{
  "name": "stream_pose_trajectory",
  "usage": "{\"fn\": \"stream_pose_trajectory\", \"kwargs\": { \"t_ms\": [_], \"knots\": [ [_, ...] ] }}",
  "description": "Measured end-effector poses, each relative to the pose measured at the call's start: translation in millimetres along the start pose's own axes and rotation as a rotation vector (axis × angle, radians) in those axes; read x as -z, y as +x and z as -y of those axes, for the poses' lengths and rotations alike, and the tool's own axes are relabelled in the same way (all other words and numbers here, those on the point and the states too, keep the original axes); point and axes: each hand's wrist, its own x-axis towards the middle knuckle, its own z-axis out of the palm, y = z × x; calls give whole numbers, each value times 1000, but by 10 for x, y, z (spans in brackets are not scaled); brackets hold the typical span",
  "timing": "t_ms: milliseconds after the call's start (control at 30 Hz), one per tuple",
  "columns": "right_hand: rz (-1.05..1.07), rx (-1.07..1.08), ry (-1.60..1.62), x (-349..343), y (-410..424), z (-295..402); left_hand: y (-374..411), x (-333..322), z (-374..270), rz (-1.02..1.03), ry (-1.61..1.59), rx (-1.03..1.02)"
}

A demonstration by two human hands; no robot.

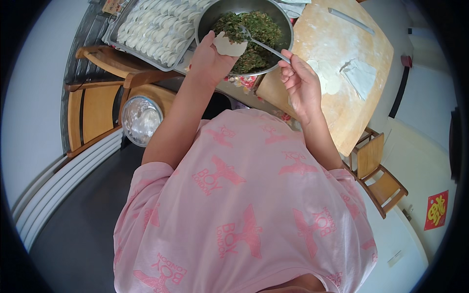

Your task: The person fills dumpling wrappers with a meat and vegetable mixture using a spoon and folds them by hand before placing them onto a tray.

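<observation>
My left hand [212, 62] holds a round dough wrapper [229, 47] over the near left rim of a steel bowl [287, 31]. Chopped green filling [262, 27] fills much of that bowl. Pinched in my right hand [301, 78] is the handle of a metal spoon [269, 48]. Its tip reaches to the wrapper, where a clump of filling [236, 32] sits at the upper edge; whether the clump rests on the wrapper or the spoon is hard to tell. Several flat wrappers [327, 77] lie to the right on a floured wooden board [362, 106].
Rows of folded dumplings [157, 33] cover a metal tray [172, 67] at the upper left. A rolling pin [351, 21] and a pale cloth [361, 77] rest on the board. Wooden chairs stand at left and right; a glass bowl [142, 121] occupies the left chair's seat [157, 93].
</observation>
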Motion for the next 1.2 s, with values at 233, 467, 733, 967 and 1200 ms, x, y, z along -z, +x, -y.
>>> {"fn": "stream_pose_trajectory", "kwargs": {
  "t_ms": [233, 467, 733, 967, 1200],
  "knots": [
    [155, 683, -920, 132, -82, -126, -27, -158, 24, 58, -12, 50],
    [432, 1160, -1414, 233, -93, -169, -39, -211, -55, 11, -39, 123],
    [106, 855, -975, 153, -188, -96, 22, -33, -37, -10, 48, 86],
    [149, 852, -1595, 504, 169, -161, -52, 16, -143, -14, 144, 88],
    [262, 694, -1514, 209, -72, 58, -371, -238, -114, 59, 451, 107]
  ]
}}
